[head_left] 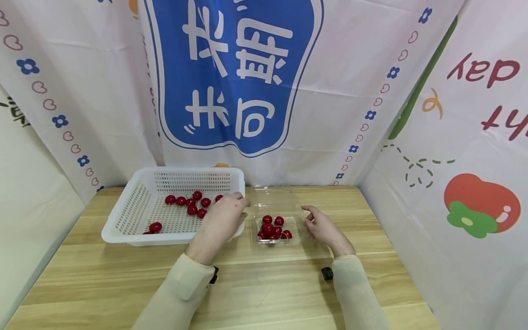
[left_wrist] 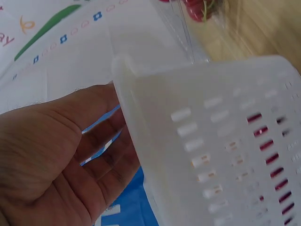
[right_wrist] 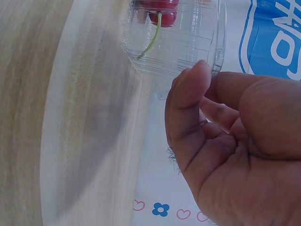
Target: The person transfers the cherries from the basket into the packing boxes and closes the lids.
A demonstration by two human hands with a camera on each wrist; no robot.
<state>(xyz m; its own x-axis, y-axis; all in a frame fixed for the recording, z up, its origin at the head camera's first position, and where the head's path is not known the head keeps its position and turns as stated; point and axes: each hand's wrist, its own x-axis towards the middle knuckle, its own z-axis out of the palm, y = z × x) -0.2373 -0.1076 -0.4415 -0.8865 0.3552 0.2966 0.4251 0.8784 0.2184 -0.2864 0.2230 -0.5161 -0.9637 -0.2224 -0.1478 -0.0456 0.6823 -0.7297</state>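
Observation:
My left hand (head_left: pixel 222 222) is over the right rim of a white perforated plastic basket (head_left: pixel 123 220). In the left wrist view its fingers are loosely bent beside the basket wall (left_wrist: pixel 155 108), fingertips partly hidden behind it; no cherry shows in them. Several red cherries (head_left: pixel 191 209) with stems lie in the basket. Right of it stands a clear plastic clamshell box (head_left: pixel 294 224), its lid (head_left: pixel 270 196) folded back, with a cluster of cherries (head_left: pixel 268 229) inside. My right hand (head_left: pixel 326 231) is just right of the box, fingers loosely bent, fingertips near its edge; contact is unclear.
The wooden table (head_left: pixel 264 293) carries the basket and box near its back edge. A white printed curtain (head_left: pixel 330 114) hangs directly behind, with more white cloth (head_left: pixel 445 243) on the right side. A black wrist strap piece (head_left: pixel 327 273) shows by the right sleeve.

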